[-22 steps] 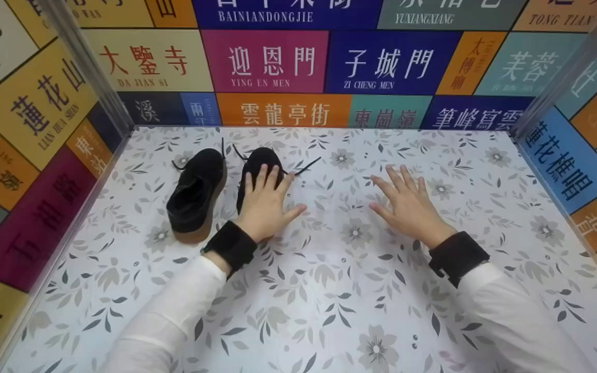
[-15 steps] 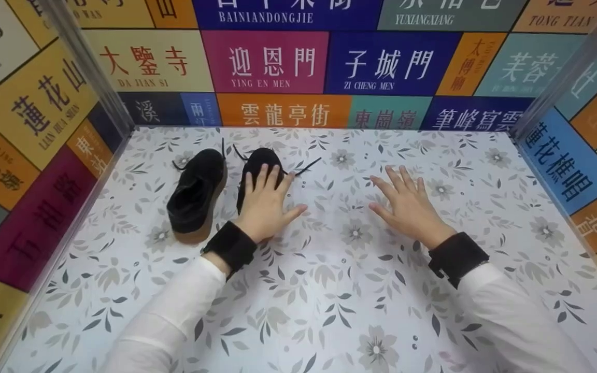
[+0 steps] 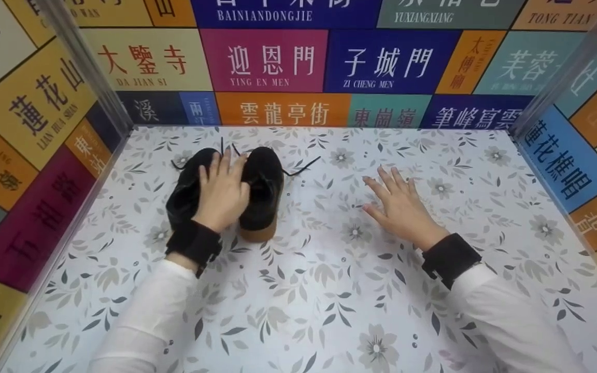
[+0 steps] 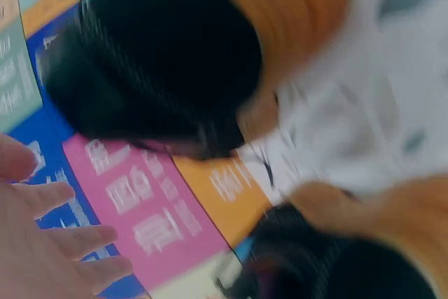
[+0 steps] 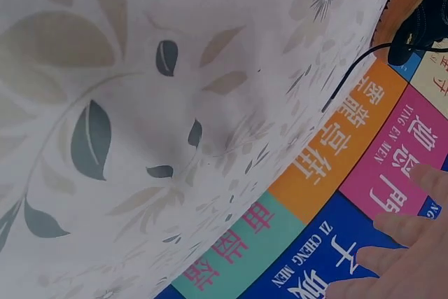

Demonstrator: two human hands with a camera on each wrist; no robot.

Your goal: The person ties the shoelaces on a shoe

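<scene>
Left hand [image 3: 223,195], fingers extended, above the gap between left-side black shoe [image 3: 188,178], partly hidden by it, and right-side black shoe [image 3: 263,215], upright, tan-soled, lace [image 3: 307,166] trailing rightward; right hand [image 3: 404,207], fingers spread, well apart from both; white floral surface [image 3: 324,311]; colourful lettered panels [image 3: 265,72] behind

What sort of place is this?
Probably a staged recording booth: colourful panels of Chinese lettering stand on three sides, around a flower-patterned surface, and black wristbands suggest worn equipment.
</scene>
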